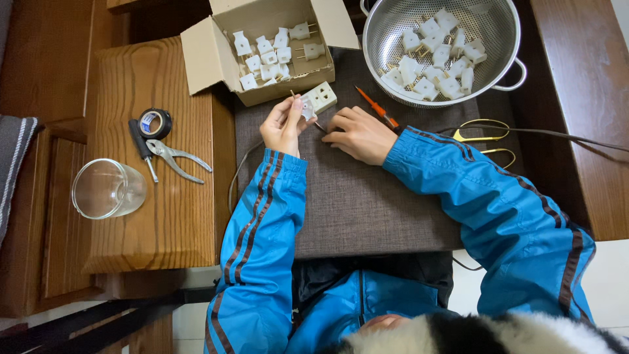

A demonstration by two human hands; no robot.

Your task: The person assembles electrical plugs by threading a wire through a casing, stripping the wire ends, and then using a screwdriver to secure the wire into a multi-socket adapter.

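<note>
Head camera looked down: the left hand (pixel 283 124) pinched a small white two-pronged plug (pixel 306 108) above the grey fabric mat (pixel 367 203), beside a cream socket block (pixel 321 97). The right hand (pixel 359 134) gripped an orange-handled screwdriver (pixel 379 109), its tip at the plug.

Open brown cardboard box (pixel 262 56): rectangular, flaps spread, at the table's far edge left of the colander, holding white plastic plugs. Black tape roll (pixel 155 123): round blue-and-white label inside its core.
</note>
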